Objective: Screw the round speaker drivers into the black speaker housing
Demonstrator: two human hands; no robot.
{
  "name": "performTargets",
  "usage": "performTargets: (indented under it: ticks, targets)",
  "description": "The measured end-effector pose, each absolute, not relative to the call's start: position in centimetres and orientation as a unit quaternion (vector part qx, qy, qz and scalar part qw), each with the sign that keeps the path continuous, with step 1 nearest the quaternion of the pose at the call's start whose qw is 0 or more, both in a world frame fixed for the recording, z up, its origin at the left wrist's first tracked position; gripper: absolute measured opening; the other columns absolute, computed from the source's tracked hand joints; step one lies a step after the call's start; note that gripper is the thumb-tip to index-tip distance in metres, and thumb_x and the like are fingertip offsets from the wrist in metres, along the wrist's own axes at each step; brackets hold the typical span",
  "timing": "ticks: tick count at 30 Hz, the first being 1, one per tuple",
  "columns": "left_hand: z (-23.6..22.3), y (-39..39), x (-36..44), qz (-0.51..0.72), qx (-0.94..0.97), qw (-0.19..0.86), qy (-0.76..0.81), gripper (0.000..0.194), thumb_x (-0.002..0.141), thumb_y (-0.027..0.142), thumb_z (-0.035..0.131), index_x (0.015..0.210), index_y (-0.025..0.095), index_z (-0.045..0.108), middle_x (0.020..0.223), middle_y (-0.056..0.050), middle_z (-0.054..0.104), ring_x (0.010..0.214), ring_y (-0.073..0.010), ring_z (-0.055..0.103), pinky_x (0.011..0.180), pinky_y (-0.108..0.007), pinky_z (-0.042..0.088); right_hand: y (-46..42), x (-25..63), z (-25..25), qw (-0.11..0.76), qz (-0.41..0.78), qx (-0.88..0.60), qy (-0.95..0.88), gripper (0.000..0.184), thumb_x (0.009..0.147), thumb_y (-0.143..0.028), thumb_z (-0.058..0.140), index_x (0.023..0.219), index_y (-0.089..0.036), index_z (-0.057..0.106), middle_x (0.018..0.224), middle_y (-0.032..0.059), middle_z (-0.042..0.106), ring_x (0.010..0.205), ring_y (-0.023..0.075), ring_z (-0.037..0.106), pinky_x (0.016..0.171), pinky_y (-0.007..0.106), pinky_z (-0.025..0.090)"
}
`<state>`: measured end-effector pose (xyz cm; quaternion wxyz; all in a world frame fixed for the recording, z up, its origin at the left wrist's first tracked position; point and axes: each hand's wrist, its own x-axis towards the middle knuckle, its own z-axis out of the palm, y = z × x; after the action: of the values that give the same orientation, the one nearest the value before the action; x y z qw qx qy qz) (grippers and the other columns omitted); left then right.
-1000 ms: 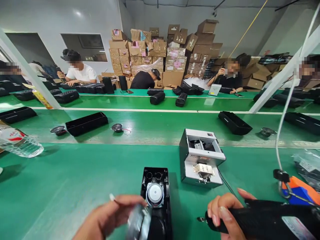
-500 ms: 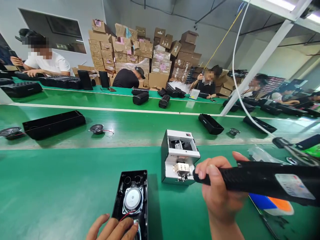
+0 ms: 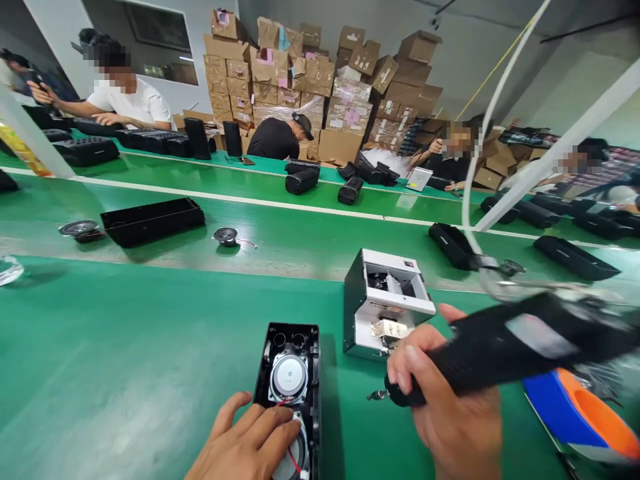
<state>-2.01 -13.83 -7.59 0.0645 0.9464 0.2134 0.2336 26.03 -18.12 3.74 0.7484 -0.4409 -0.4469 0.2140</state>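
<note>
Fingers of the left hand point(image 3: 250, 437) lie loosely spread over the lower speaker driver point(image 3: 296, 459), touching it without closing into a fist. That driver sits in a long black casing point(image 3: 315, 373), open side up on the green bench point(image 3: 150, 373), at the bottom of the view. An upper speaker driver point(image 3: 289, 375) with a pale round back sits farther along the same casing, and a red wire point(image 3: 291, 460) runs across the lower driver.

Right hand point(image 3: 440, 400) is wrapped round a black power screwdriver point(image 3: 480, 353), its bit point(image 3: 376, 396) pointing left above the bench, to the right of the casing and apart from it. The rear end of the tool is blurred, so its join with the white cable point(image 3: 470, 193) is hard to make out.

Behind the bit stands a grey-and-black machine point(image 3: 400, 300), partly hidden by the right hand. A blue-and-orange object point(image 3: 560, 407) lies to the right, below the tool.

Beyond the near bench, 1 open black shell point(image 3: 155, 223) rests between 2 loose drivers point(image 3: 226, 236). Across the line, a person in a white shirt point(image 3: 135, 100) sits before stacked cardboard boxes point(image 3: 280, 73).
</note>
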Motion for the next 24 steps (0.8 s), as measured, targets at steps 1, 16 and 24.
performTargets:
  ticks: [1,16,24]
  targets:
    - [-7.2,-13.9,-2.0,0.233,0.944,0.077,0.219,0.029,0.114,0.045,0.063,0.139,0.031,0.068,0.126,0.002,0.085,0.106,-0.0182,0.081,0.119,-0.032,0.042,-18.5,25.3,4.1,0.76,0.227,-0.42,-0.441,0.049,0.11,-0.024,0.079,0.15,-0.038,0.056,0.073,-0.0074,0.061,0.055,0.0163,0.058,0.053,0.03,0.055]
    - [-3.2,-14.1,-1.5,0.23,0.95,0.053,0.206,0.037,0.119,0.055,0.052,0.124,0.027,0.076,0.126,0.003,0.086,0.095,-0.0157,0.077,0.112,-0.031,0.044,-18.1,18.9,3.2,0.75,0.293,-0.327,-0.495,0.048,0.117,-0.029,0.069,0.157,-0.04,0.045,0.077,-0.0071,0.059,0.053,0.0159,0.054,0.05,0.031,0.045]
    - [-4.8,-14.6,-2.1,0.207,0.954,0.066,0.208,0.047,0.116,0.066,0.051,0.129,0.029,0.077,0.129,0.001,0.085,0.1,-0.02,0.076,0.12,-0.036,0.04,-17.8,19.4,3.6,0.746,0.298,-0.335,-0.492,0.045,0.117,-0.029,0.07,0.155,-0.04,0.047,0.077,-0.0077,0.057,0.053,0.0157,0.054,0.05,0.032,0.045]
